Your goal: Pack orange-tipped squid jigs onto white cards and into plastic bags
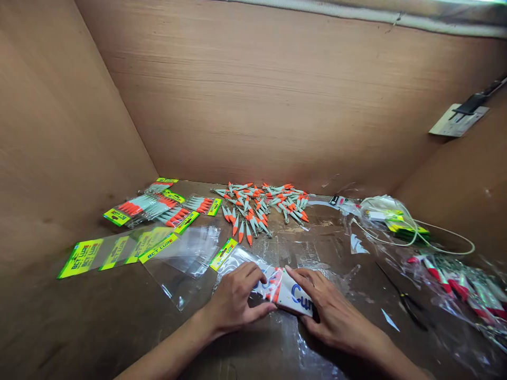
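Near the table's front, a clear plastic bag (247,256) with a green and yellow header card (222,254) lies slantwise, its far end over a white box (295,290) with blue letters. Orange lure tips (274,285) show through the bag at the box. My left hand (233,295) curls over the bag, thumb and fingers closed round it beside the tips. Gripping the box's right end is my right hand (336,311), thumb on the far edge and fingers at the near side. Parts of bag and box are hidden under both hands.
Loose orange and white lures (253,208) are heaped at the back. Filled lure packs (158,206) and flat header bags (114,252) lie left. On the right are a white cable (443,248), pliers (407,301) and bagged red and white lures (455,279). Wooden walls (277,95) enclose the table.
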Demonstrator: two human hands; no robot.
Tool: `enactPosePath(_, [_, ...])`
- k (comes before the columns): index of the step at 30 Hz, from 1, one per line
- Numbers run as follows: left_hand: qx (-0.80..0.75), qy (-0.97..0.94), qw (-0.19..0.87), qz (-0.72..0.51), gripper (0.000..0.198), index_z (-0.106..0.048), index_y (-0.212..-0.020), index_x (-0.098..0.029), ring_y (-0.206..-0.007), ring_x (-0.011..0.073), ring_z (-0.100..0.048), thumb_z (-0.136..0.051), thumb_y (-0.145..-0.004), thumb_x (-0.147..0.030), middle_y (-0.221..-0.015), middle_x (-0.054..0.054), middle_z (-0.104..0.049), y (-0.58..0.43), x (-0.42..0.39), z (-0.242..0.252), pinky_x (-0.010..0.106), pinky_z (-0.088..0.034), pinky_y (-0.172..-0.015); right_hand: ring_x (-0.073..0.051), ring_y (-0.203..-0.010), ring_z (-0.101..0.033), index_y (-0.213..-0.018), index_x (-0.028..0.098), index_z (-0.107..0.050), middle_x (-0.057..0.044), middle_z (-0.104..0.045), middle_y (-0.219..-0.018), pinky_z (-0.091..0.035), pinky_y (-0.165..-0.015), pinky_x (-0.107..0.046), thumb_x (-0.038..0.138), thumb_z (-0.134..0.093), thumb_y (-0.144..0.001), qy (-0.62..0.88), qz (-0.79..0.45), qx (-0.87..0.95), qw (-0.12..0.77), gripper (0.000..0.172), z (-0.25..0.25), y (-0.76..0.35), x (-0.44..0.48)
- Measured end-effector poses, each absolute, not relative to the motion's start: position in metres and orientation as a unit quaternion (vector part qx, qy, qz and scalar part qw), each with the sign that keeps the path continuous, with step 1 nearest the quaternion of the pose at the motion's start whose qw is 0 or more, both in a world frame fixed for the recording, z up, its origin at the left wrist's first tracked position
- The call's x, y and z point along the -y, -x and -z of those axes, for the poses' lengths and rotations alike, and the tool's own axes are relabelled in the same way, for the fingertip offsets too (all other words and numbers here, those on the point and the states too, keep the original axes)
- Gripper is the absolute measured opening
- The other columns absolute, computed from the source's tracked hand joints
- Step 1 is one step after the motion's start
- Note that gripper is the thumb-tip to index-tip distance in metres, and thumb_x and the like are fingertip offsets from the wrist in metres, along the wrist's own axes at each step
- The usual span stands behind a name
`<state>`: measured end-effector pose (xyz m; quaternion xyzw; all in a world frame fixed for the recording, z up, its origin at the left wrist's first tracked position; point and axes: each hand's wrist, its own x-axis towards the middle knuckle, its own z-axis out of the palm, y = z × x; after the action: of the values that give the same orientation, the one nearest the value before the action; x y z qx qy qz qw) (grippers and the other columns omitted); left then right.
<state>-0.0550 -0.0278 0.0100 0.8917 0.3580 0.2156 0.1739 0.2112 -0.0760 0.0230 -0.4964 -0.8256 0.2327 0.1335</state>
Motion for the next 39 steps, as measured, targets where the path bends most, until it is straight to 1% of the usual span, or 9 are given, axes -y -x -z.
enactPosePath(3, [-0.381, -0.898, 0.111, -0.190, 0.047, -0.056, -0.099, -0.022, -0.092, 0.0271, -0.056, -0.072, -0.076, -0.059, -0.101, 0.006, -0.060, 0.051, 0.030, -0.010, 0.036, -0.045, -0.073, -0.027, -0.137, -0.037, -0.158, 0.033, -0.010, -0.006, -0.035, -0.154, -0.031, -0.116, -0.043, 0.016, -0.057, -0.076, 0.498, -0.234, 0.823, 0.141, 0.097, -0.023, -0.211, 0.076])
enactPosePath(8, [-0.381, -0.910, 0.047, -0.158, 0.011, -0.055, -0.093, -0.022, -0.087, 0.0247, -0.055, -0.061, -0.088, -0.029, -0.094, 0.005, -0.060, 0.043, 0.038, -0.005, 0.034, -0.042, -0.069, -0.027, -0.139, -0.035, -0.159, 0.030, -0.006, -0.007, -0.035, -0.155, -0.029, -0.117, -0.044, 0.018, -0.058, -0.077, 0.493, -0.232, 0.825, 0.148, 0.098, -0.022, -0.210, 0.077])
enactPosePath(11, [-0.366, -0.916, 0.045, -0.158, 0.003, -0.055, -0.088, -0.022, -0.086, 0.0238, -0.055, -0.057, -0.088, -0.022, -0.092, 0.005, -0.060, 0.043, 0.039, -0.003, 0.032, -0.040, -0.066, -0.027, -0.139, -0.036, -0.159, 0.029, -0.007, -0.008, -0.034, -0.155, -0.030, -0.117, -0.045, 0.017, -0.057, -0.075, 0.492, -0.227, 0.827, 0.150, 0.098, -0.020, -0.210, 0.077])
enactPosePath(19, [-0.472, -0.808, 0.203, -0.287, 0.018, -0.052, -0.079, -0.021, -0.073, 0.0158, -0.053, -0.046, -0.096, -0.019, -0.081, 0.001, -0.054, 0.041, 0.035, 0.003, 0.029, -0.040, -0.066, -0.027, -0.147, -0.025, -0.159, 0.031, -0.005, -0.005, -0.021, -0.162, -0.026, -0.120, -0.044, 0.017, -0.055, -0.077, 0.497, -0.212, 0.831, 0.131, 0.097, -0.020, -0.208, 0.079])
enactPosePath(27, [-0.497, -0.738, 0.257, -0.377, 0.028, -0.051, -0.069, -0.019, -0.069, 0.0146, -0.053, -0.051, -0.097, -0.025, -0.077, 0.000, -0.051, 0.046, 0.022, 0.007, 0.026, -0.041, -0.061, -0.027, -0.147, -0.025, -0.159, 0.031, -0.005, -0.005, -0.022, -0.162, -0.026, -0.120, -0.044, 0.019, -0.056, -0.078, 0.503, -0.200, 0.831, 0.131, 0.096, -0.017, -0.206, 0.080])
enactPosePath(30, [-0.473, -0.754, 0.263, -0.371, 0.025, -0.055, -0.073, -0.019, -0.072, 0.0150, -0.056, -0.052, -0.097, -0.025, -0.080, 0.001, -0.055, 0.045, 0.026, 0.005, 0.026, -0.044, -0.064, -0.028, -0.146, -0.027, -0.159, 0.031, -0.005, -0.006, -0.022, -0.162, -0.028, -0.119, -0.046, 0.019, -0.057, -0.078, 0.505, -0.198, 0.831, 0.128, 0.097, -0.017, -0.205, 0.079])
enactPosePath(34, [-0.383, -0.829, 0.255, -0.317, 0.011, -0.061, -0.086, -0.020, -0.083, 0.0158, -0.060, -0.055, -0.095, -0.018, -0.093, 0.003, -0.061, 0.038, 0.039, 0.001, 0.028, -0.048, -0.074, -0.030, -0.145, -0.027, -0.159, 0.032, -0.008, -0.006, -0.018, -0.163, -0.029, -0.118, -0.048, 0.018, -0.058, -0.077, 0.498, -0.197, 0.835, 0.124, 0.097, -0.021, -0.202, 0.078])
enactPosePath(37, [-0.330, -0.858, 0.268, -0.287, 0.004, -0.064, -0.093, -0.022, -0.090, 0.0175, -0.063, -0.060, -0.093, -0.020, -0.099, 0.004, -0.063, 0.036, 0.044, -0.001, 0.028, -0.051, -0.079, -0.031, -0.144, -0.030, -0.156, 0.036, -0.022, -0.005, -0.017, -0.163, -0.030, -0.117, -0.049, 0.018, -0.059, -0.077, 0.495, -0.202, 0.838, 0.111, 0.089, -0.024, -0.201, 0.077])
enactPosePath(39, [-0.325, -0.862, 0.271, -0.278, 0.009, -0.065, -0.101, -0.023, -0.099, 0.0195, -0.063, -0.060, -0.094, -0.025, -0.107, 0.006, -0.065, 0.042, 0.039, -0.002, 0.031, -0.052, -0.086, -0.031, -0.143, -0.031, -0.151, 0.037, -0.034, -0.004, -0.021, -0.163, -0.030, -0.116, -0.049, 0.018, -0.060, -0.077, 0.493, -0.208, 0.838, 0.106, 0.080, -0.025, -0.203, 0.076])
